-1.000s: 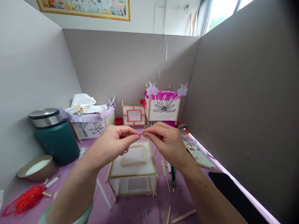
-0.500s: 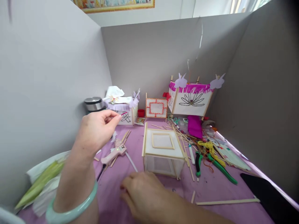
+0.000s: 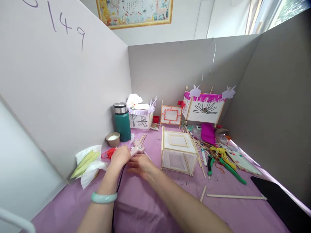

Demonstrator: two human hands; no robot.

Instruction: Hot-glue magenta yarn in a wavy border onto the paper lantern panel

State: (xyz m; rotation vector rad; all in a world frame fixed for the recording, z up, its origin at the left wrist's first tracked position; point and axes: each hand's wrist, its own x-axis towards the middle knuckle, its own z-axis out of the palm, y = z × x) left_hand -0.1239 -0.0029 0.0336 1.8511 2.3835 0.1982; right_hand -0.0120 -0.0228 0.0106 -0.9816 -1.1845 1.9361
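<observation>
My left hand point(image 3: 120, 156), with a pale green bangle point(image 3: 104, 198) on its wrist, is at the handle end of a pale pink glue gun point(image 3: 137, 149). Its fingers point away and are mostly hidden, so any hold on the gun cannot be made out. Just below the gun, my right hand point(image 3: 143, 164) has its fingers stretched out and slightly apart, with nothing visible in them. A black cord point(image 3: 120, 181) runs down between my forearms. Red yarn point(image 3: 110, 153) lies left of my left hand. To the right stands a small box frame of wooden sticks with white panels point(image 3: 178, 155).
A green bottle point(image 3: 122, 126) and a small bowl point(image 3: 113, 139) stand behind my left hand. At the left lies a corn husk point(image 3: 85, 163) on white tissue. Green-handled pliers point(image 3: 232, 171), yellow cord point(image 3: 222, 153) and loose sticks lie right. A decorated lantern point(image 3: 205, 108) stands behind.
My left hand, earlier raised with a small magenta strip pinched in it, has come down to the glue gun. My right hand has moved left and up toward the gun. The view has shifted.
</observation>
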